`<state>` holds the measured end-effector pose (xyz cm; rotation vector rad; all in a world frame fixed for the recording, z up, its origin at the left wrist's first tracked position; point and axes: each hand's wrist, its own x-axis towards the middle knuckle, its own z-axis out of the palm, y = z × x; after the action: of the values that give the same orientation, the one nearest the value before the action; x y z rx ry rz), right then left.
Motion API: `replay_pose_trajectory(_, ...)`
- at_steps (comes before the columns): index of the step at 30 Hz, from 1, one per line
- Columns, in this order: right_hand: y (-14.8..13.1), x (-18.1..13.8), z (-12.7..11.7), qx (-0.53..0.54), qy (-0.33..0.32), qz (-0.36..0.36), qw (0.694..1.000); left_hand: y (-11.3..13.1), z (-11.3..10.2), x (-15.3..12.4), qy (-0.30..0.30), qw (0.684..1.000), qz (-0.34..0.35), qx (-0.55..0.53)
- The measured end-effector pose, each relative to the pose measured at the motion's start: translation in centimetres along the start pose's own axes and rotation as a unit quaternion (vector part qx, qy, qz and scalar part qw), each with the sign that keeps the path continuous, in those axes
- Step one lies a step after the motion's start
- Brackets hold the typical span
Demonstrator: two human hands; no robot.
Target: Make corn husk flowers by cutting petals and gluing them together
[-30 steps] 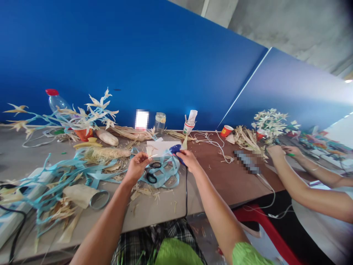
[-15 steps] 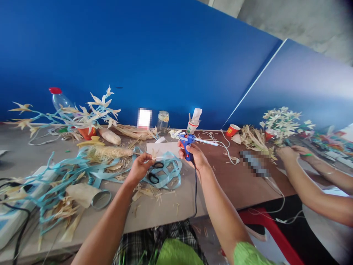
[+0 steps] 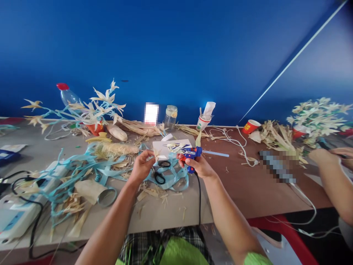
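My left hand [image 3: 143, 165] is closed, its fingertips pinching a small pale husk flower [image 3: 157, 153]. My right hand [image 3: 203, 167] is wrapped round a blue hot glue gun [image 3: 196, 151] with an orange trigger. The gun's nozzle points left toward the flower, a short gap apart. A translucent glue stick [image 3: 216, 153] sticks out of its back, and a black cord hangs from the grip. Below the hands, black-handled scissors [image 3: 160, 178] lie on light blue ribbon [image 3: 179, 181], and a white sheet [image 3: 180, 142] lies just behind the gun.
Husk flowers on blue stems [image 3: 103, 97] stand at the left, near a red-capped bottle [image 3: 68, 96]. A power strip [image 3: 20, 217] lies front left. Toward the back stand a jar [image 3: 171, 117], a paper cup [image 3: 203, 122] and a red cup [image 3: 250, 126]. Another person's arm [image 3: 329, 173] is at right.
The glue gun has turned so its nozzle points level toward the flower in my left hand. The view has swung left, shifting the table's things rightward in the picture.
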<state>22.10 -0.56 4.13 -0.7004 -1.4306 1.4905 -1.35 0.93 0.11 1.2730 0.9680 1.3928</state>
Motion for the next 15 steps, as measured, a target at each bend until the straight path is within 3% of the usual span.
replay_pose_trajectory(9,-1.7,-1.2,-0.1,-0.089,0.0,0.0,0.996,1.6,0.6,-0.5,0.029,0.998,-0.055,-0.026)
replay_pose_trajectory(15,-1.4,-1.4,-0.4,-0.135,-0.047,0.036,0.989,1.8,0.6,-0.6,0.02,0.998,-0.046,-0.037)
